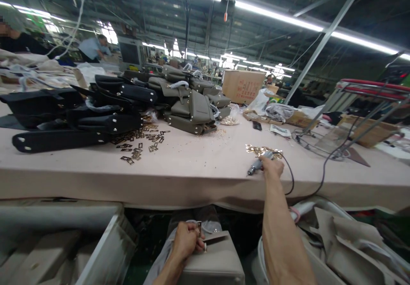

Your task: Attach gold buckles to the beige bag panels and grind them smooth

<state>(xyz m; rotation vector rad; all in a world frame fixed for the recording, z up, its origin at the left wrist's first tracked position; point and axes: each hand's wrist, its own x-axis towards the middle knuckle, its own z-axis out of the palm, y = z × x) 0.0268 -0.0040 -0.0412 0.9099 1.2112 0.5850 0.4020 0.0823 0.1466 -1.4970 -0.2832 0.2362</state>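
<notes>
My right hand is closed around a grey corded electric screwdriver at the table's front, its tip pointing left. Just behind it lies a small pile of gold metal fittings. Low in the view, my left hand pinches a small shiny metal fitting at the edge of a beige bag, which rests on my lap. The bag's flap stands slightly raised. My fingers cover part of the fitting, so whether it is attached to the bag I cannot tell.
Black bags and olive bags are heaped on the table, beside scattered metal buckles. A wire stand is at right. Bins with beige pieces flank me: a white bin at left, another container at right.
</notes>
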